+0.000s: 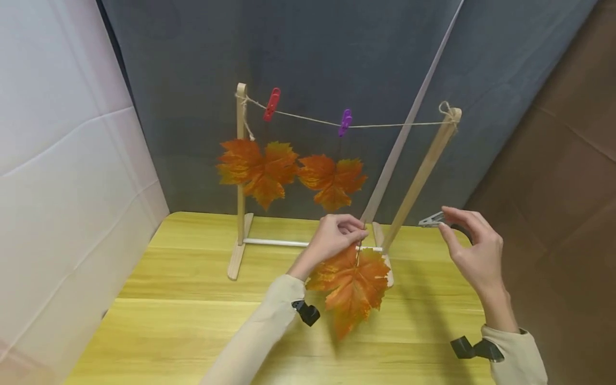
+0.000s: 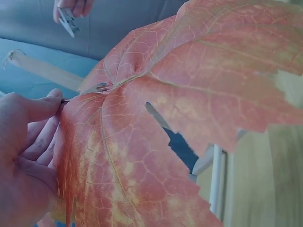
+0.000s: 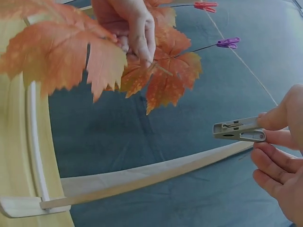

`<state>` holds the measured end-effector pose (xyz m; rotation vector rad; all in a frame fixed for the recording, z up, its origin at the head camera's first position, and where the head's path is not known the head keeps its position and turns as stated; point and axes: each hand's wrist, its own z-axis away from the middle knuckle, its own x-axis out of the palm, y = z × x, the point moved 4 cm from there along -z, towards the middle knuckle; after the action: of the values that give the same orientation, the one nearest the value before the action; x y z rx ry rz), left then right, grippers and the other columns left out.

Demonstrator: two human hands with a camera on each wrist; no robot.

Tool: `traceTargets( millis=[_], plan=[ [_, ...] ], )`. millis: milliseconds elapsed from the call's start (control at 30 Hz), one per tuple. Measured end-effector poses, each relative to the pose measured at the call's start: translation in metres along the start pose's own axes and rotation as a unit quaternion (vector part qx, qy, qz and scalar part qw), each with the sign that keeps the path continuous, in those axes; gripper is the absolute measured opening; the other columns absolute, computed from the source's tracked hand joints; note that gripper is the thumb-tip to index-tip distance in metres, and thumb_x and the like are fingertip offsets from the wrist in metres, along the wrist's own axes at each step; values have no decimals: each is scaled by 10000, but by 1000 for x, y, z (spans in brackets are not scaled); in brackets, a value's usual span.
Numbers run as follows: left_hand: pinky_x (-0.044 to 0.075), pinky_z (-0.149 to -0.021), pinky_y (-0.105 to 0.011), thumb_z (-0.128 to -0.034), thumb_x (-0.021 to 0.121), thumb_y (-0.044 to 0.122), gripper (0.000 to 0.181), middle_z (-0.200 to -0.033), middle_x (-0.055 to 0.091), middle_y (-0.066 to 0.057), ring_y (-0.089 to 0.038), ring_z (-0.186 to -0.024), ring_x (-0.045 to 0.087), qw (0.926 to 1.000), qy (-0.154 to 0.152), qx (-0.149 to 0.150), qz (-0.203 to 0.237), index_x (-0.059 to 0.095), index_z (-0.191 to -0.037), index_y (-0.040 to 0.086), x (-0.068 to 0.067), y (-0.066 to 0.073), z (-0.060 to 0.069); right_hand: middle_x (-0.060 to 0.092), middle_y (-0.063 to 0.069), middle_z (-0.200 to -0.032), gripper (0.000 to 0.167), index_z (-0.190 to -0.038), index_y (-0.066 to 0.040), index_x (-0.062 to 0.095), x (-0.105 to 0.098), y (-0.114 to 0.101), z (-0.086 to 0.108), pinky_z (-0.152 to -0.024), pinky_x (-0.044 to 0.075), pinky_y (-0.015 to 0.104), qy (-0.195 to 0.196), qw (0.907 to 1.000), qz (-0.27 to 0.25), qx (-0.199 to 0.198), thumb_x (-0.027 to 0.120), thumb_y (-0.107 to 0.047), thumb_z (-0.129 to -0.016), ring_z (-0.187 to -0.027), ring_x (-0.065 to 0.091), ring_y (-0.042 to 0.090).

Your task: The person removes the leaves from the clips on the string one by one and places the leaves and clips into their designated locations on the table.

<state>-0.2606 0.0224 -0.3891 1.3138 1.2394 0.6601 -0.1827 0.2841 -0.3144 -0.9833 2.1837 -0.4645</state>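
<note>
My left hand [image 1: 338, 236] pinches the thin stem of an orange artificial maple leaf [image 1: 356, 283], which hangs below the fingers, in front of the wooden stand. Up close in the left wrist view, the leaf [image 2: 156, 104] covers much of the picture. To the right of the stand, my right hand [image 1: 478, 251] holds a grey clothespin [image 1: 431, 220] between thumb and fingers. In the right wrist view this clothespin [image 3: 239, 130] points toward the leaves. Two more leaves hang from the string, one [image 1: 262, 171] under a red clothespin [image 1: 271, 104], the other [image 1: 333, 182] under a purple clothespin [image 1: 345, 123].
A string [image 1: 385, 126] runs between the stand's left post [image 1: 241, 160] and its slanting right post [image 1: 423, 171]. A white bar [image 1: 274, 243] joins the feet low down. The stand is on a yellow wooden table [image 1: 192, 310], with a dark cloth [image 1: 192, 64] behind.
</note>
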Motion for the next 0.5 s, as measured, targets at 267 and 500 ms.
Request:
traceTargets(
  millis=[267, 500],
  plan=[
    [519, -585, -231, -895, 789, 175, 140, -848, 774, -57, -103, -679, 700, 9998, 7, -176, 8, 768, -988, 73, -13, -5, 27, 690, 35, -1012, 335, -1147, 13, 723, 3, 10, 17, -944, 409, 18, -153, 9995, 207, 165, 768, 84, -823, -987, 598, -180],
    [540, -600, -251, -900, 781, 156, 124, -825, 772, -66, -117, -671, 702, 9995, 52, -285, -93, 766, -977, 60, -22, -18, 44, 731, 62, -998, 321, -1134, -22, 735, 8, 20, 38, -925, 408, 8, -299, 9988, 163, 347, 772, 64, -827, -950, 619, -168]
  ],
)
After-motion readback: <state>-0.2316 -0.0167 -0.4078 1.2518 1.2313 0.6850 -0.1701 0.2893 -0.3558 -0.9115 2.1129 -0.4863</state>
